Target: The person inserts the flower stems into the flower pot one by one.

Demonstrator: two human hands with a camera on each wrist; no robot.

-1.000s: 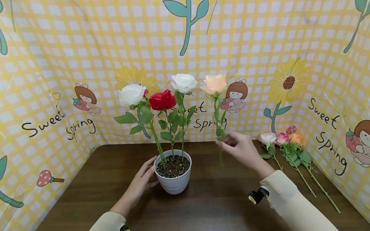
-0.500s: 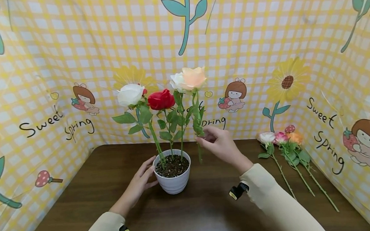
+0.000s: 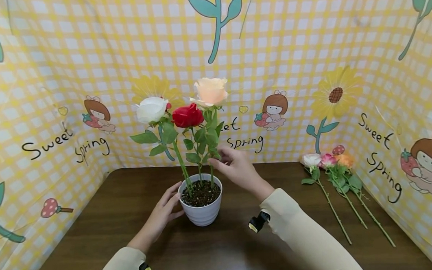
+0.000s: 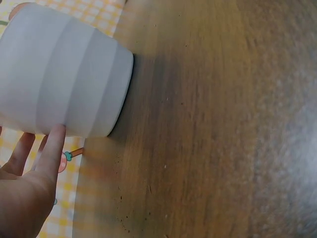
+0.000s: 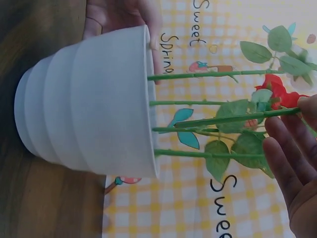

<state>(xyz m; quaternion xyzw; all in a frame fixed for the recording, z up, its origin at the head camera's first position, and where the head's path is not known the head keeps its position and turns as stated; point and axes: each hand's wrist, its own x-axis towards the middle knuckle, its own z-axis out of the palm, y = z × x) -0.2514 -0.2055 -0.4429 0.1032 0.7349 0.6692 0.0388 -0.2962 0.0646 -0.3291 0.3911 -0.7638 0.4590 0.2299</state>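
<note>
Peach rose (image 3: 211, 92) shifted left, stem (image 5: 228, 118) nearly upright, pointing bloom-up

The right wrist view cuts off the bloom of the peach rose (image 3: 211, 91) and hides the soil (image 3: 201, 196) inside the white pot (image 3: 202, 215); the left wrist view loses the pot's rim; both sleeves (image 3: 309, 236) are cut by the head view's near edge

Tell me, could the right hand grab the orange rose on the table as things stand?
Probably not right away: the right hand pinches the peach rose, and the white rose and pink rose on the table lie between that hand and the orange rose.
</note>
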